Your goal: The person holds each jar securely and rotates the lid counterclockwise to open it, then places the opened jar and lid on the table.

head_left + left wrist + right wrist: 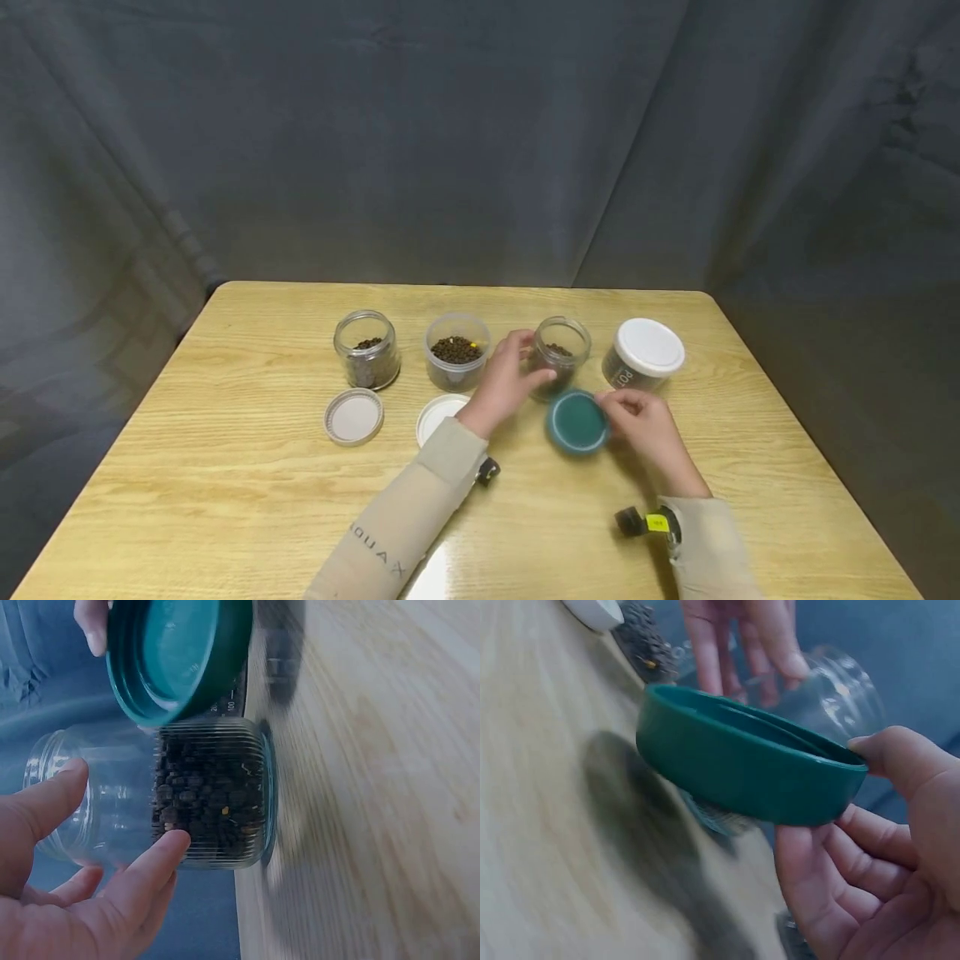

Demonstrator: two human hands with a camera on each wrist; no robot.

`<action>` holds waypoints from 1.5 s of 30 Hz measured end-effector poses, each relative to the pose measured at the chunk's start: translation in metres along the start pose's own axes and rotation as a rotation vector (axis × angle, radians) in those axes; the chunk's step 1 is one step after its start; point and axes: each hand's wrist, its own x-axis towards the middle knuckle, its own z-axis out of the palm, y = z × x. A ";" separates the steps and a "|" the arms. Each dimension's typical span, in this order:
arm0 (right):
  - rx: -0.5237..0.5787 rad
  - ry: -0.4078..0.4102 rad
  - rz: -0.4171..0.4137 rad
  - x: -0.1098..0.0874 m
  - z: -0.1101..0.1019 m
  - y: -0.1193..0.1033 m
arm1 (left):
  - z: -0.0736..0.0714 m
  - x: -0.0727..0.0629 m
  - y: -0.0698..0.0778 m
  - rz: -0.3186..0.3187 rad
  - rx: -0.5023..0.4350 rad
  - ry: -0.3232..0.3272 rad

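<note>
Right hand: thumb and fingers pinch the rim of a green screw lid, held clear of the table right of centre in the head view, its hollow inner side showing in the left wrist view. Left hand: fingers spread and fairly straight about a glass jar, thumb toward the near side; whether they press on the glass cannot be told. Jar stands upright, uncapped, just beyond the lid; dark brown pellets fill its lower part. Right of the jar, a printed tub with a white cap, closed, upright, close behind the right hand. Left of the jar, a clear plastic tub, uncapped, holding similar pellets plus a yellow bit; a white lid lies in front of it, partly covered by the left forearm. Farther left, a second glass jar, also uncapped with pellets inside, and a pale lid lying before it. Both sleeves beige; dark grey curtain across the upper half of the frame.
</note>
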 end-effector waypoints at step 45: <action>-0.276 -0.094 -0.207 0.002 0.038 0.007 | 0.007 0.007 -0.001 0.023 0.042 0.064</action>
